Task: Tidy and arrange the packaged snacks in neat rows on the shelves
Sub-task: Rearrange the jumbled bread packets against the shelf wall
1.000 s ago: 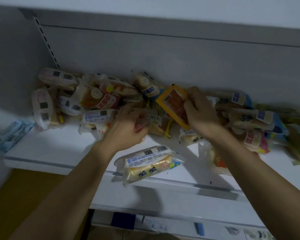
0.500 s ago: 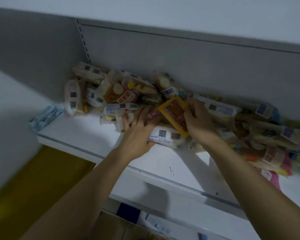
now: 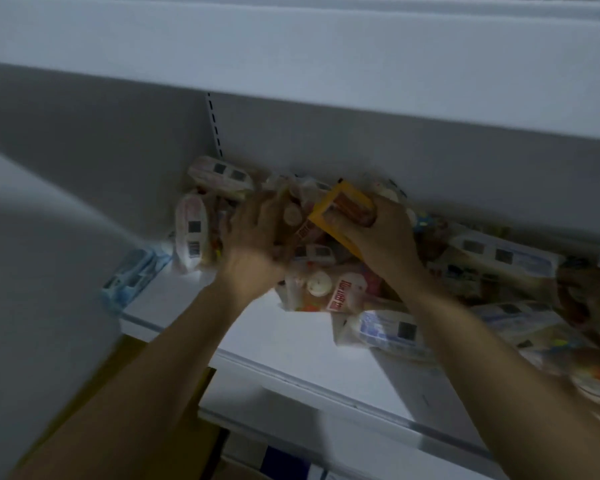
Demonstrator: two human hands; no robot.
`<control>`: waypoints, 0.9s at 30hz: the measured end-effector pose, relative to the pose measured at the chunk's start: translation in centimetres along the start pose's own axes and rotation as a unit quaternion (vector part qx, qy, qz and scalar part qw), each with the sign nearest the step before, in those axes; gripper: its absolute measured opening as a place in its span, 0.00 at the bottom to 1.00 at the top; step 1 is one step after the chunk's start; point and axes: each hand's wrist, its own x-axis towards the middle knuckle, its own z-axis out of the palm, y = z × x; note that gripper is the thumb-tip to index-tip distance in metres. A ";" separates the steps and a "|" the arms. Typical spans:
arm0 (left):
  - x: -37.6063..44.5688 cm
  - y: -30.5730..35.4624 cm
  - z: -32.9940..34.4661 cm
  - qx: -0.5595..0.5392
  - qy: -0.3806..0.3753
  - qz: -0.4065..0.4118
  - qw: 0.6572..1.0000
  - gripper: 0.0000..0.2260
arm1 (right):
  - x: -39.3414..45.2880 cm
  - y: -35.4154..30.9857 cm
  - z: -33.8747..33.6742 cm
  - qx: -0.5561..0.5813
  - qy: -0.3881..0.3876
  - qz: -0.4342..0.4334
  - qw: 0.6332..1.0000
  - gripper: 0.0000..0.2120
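progress: early, no rows visible | snacks (image 3: 340, 296) heaped on shelf (image 3: 291, 344) | right hand (image 3: 378, 237) pinches yellow pack (image 3: 340, 209) | left hand (image 3: 253, 237) blurred in heap, grip unclear

Gripped an orange packet (image 3: 343, 216) in the right hand (image 3: 378, 237), left hand (image 3: 253, 233) blurry, buried in the snack pile (image 3: 326, 289) on the white shelf (image 3: 291, 348).
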 end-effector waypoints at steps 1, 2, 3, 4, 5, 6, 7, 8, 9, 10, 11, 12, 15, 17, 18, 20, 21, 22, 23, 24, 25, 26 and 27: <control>1.1 -1.4 0.2 -0.030 0.003 -0.034 0.999 0.28 | 0.6 -0.1 1.1 0.015 -0.004 0.003 1.000 0.12; 2.0 -2.3 0.3 -0.091 -0.022 -0.054 0.994 0.31 | 1.1 0.0 2.2 0.025 -0.016 0.011 0.999 0.08; 2.5 -2.7 0.3 -0.177 -0.067 -0.068 0.980 0.33 | 1.4 0.1 3.4 0.036 -0.032 0.022 0.999 0.05; 2.7 -2.9 0.4 -0.233 -0.102 -0.071 0.964 0.35 | 1.6 0.4 4.4 0.048 -0.044 0.035 0.997 0.03; 2.7 -2.9 0.6 -0.256 -0.113 -0.069 0.957 0.35 | 1.9 0.9 5.1 0.058 -0.041 0.045 0.996 0.04; 2.7 -3.0 0.5 -0.256 -0.111 -0.068 0.958 0.33 | 2.2 1.3 5.5 0.056 -0.023 0.047 0.997 0.05; 2.6 -3.3 0.4 -0.262 -0.100 -0.081 0.956 0.32 | 2.6 1.8 5.6 0.043 0.004 0.047 0.998 0.06; 2.4 -3.6 -0.1 -0.254 -0.078 -0.093 0.960 0.31 | 3.0 2.0 5.5 0.035 0.024 0.054 0.998 0.10; 2.2 -4.5 -0.4 -0.242 -0.046 -0.108 0.963 0.30 | 3.6 2.4 5.3 0.040 0.033 0.065 0.996 0.14; 2.0 -5.5 -0.8 -0.225 -0.011 -0.121 0.967 0.30 | 4.2 2.8 5.1 0.050 0.036 0.079 0.995 0.17; 1.9 -6.9 -1.0 -0.207 0.017 -0.140 0.968 0.30 | 4.6 2.8 5.1 0.044 0.036 0.084 0.995 0.17; 1.7 -8.2 -1.3 -0.187 0.029 -0.166 0.968 0.31 | 4.8 2.8 5.3 0.019 0.031 0.074 0.997 0.18; 0.7 -11.3 -1.4 -0.170 0.069 -0.218 0.959 0.30 | 5.5 2.8 6.9 -0.105 -0.007 -0.022 0.994 0.17; 0.2 -12.4 -1.5 -0.142 0.124 -0.203 0.961 0.27 | 5.7 2.5 8.0 -0.145 -0.093 -0.050 0.984 0.13; -0.1 -12.9 -1.4 -0.121 0.140 -0.197 0.963 0.26 | 5.7 2.1 8.5 -0.164 -0.157 -0.056 0.972 0.15; -0.5 -13.7 -1.0 -0.088 0.151 -0.207 0.963 0.25 | 6.0 1.3 9.3 -0.223 -0.276 -0.048 0.934 0.21; -0.5 -14.0 -0.8 -0.075 0.154 -0.212 0.962 0.25 | 6.2 1.0 9.7 -0.238 -0.316 -0.039 0.918 0.26; -0.5 -14.1 -0.6 -0.059 0.158 -0.210 0.963 0.25 | 6.4 0.7 10.0 -0.249 -0.332 -0.038 0.909 0.31; -0.3 -13.8 -0.5 -0.039 0.161 -0.203 0.965 0.25 | 6.6 0.3 10.4 -0.264 -0.331 -0.041 0.905 0.33; -0.3 -13.2 -0.6 -0.014 0.161 -0.196 0.967 0.25 | 6.6 -0.2 10.8 -0.283 -0.322 -0.041 0.903 0.33; -0.2 -12.5 -0.7 0.014 0.161 -0.199 0.967 0.26 | 6.7 -0.3 11.2 -0.295 -0.303 -0.040 0.905 0.33; 0.0 -11.7 -0.9 0.038 0.163 -0.208 0.964 0.27 | 6.8 -0.4 11.3 -0.297 -0.278 -0.035 0.913 0.34; 0.2 -11.0 -1.1 0.053 0.170 -0.209 0.962 0.28 | 6.9 -0.2 11.1 -0.287 -0.248 -0.028 0.925 0.34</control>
